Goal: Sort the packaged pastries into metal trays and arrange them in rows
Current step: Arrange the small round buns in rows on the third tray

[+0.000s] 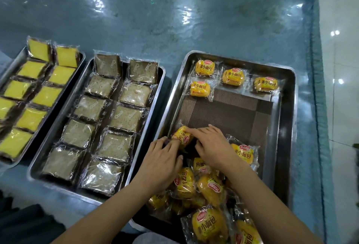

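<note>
While two trays already look finished, the third is only begun. In the head view, the left tray point(11, 73) holds yellow cake slices point(40, 97) in two neat rows, and the middle tray point(48, 137) is likewise filled with two rows of brown cake slices point(126, 118). The right tray point(287, 127), lined with a brown mat point(229, 111), carries just four small bread packets point(232, 76) laid out at its far end: three across and one starting a second row. A loose heap of the same packets point(209, 187) lies at the near end, so most of this tray appears still to be sorted.

Both hands meet over one packet point(183, 137) near the tray's left wall, just beyond the heap. The left hand point(161, 162) has its fingers bent, their tips touching the packet's near side. The right hand point(213, 144) reaches across with fingers fairly straight, the index lying along the packet's top. Whether either thumb pinches the wrapper cannot be told.
</note>
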The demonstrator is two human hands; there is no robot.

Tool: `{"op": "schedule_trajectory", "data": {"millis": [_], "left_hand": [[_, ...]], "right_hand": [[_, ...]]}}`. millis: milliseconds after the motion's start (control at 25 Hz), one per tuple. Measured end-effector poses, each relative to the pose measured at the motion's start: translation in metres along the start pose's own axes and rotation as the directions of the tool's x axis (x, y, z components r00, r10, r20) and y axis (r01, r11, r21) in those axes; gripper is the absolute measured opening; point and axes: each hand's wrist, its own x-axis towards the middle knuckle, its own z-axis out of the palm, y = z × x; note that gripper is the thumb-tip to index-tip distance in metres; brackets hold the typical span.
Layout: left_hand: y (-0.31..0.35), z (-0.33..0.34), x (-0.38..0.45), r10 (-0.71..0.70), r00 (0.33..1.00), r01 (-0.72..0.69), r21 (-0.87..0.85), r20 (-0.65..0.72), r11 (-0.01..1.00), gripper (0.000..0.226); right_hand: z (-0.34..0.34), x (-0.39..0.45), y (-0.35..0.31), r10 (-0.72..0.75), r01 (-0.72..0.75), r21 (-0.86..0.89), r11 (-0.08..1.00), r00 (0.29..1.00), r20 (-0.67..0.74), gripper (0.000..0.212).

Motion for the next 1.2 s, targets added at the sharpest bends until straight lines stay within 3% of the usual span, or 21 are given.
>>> {"op": "schedule_trajectory", "data": {"millis": [440,640,800,1040,1200], "left_hand": [[0.011,-0.011,0.043,0.101,0.994,-0.105,0.089,0.044,0.991,0.076],[0.014,-0.017,0.06,0.139,0.988,-0.125,0.175,-0.069,0.976,0.054],[0.019,-0.013,0.06,0.175,0.98,-0.158,0.158,-0.096,0.975,0.053],[0.023,-0.016,0.067,0.208,0.978,-0.207,0.104,0.0,0.973,0.069],[0.035,-0.019,0.087,0.28,0.96,-0.279,0.122,0.014,0.952,0.06]], "right_hand": [[-0.009,-0.018,0.016,0.127,-0.135,-0.085,0.987,0.988,-0.091,0.056],[-0.01,-0.027,0.018,0.239,-0.25,-0.102,0.963,0.964,-0.114,0.056],[-0.011,-0.029,0.016,0.28,-0.292,-0.095,0.952,0.952,-0.128,0.054],[-0.012,-0.032,0.02,0.347,-0.364,-0.092,0.927,0.924,-0.158,0.054],[-0.016,-0.039,0.027,0.418,-0.439,-0.083,0.895,0.888,-0.191,0.056]]}}
